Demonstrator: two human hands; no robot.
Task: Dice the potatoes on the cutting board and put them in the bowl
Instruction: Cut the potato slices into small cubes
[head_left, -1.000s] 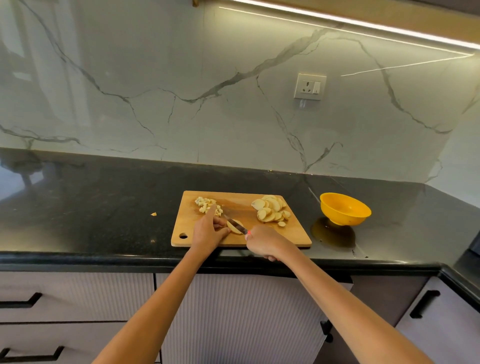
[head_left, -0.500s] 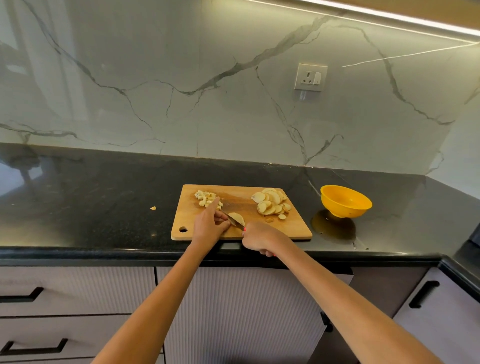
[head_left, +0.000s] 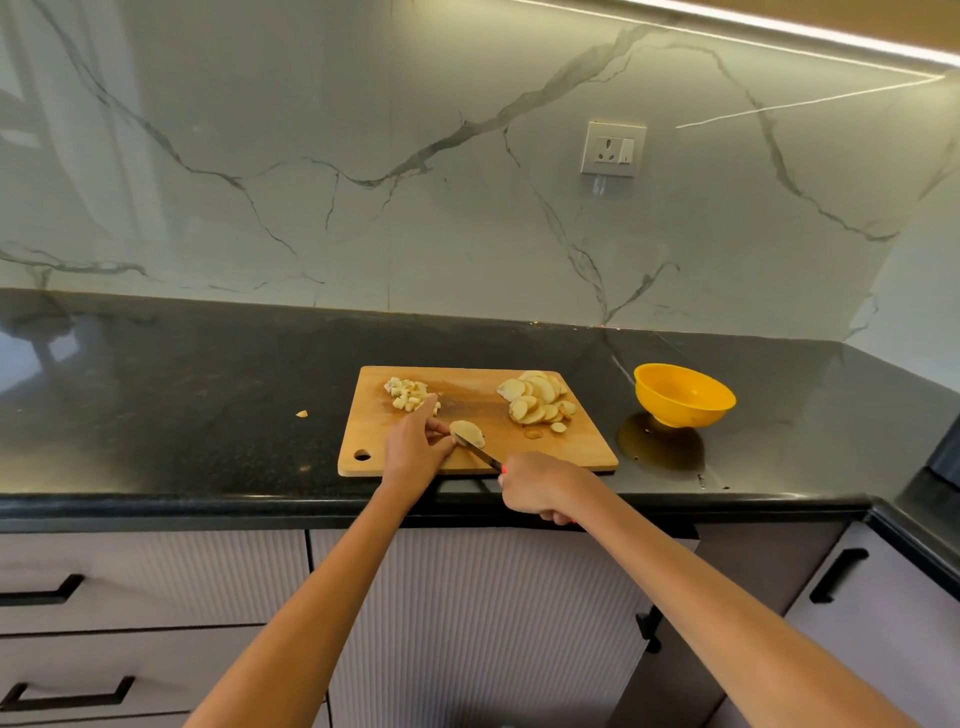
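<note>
- The potato slice (head_left: 467, 432) I am cutting lies on the wooden cutting board (head_left: 582, 451), near its front middle.
- My left hand (head_left: 415, 449) pinches that slice at its left side, its grip closed on the potato, one finger pointing up toward the far edge.
- My right hand (head_left: 540, 488) wraps the handle of the knife (head_left: 480, 453), grip closed around it; the blade rests across the slice, tip toward my left fingers.
- A pile of diced potato (head_left: 408, 394) sits at the board's far left corner.
- A heap of uncut potato slices (head_left: 537, 402) sits at the far right.
- The yellow bowl (head_left: 683, 395) stands on the black tabletop (head_left: 182, 389), just right of the board.
- One small potato scrap (head_left: 301, 413) lies on the tabletop, left of the board.
</note>
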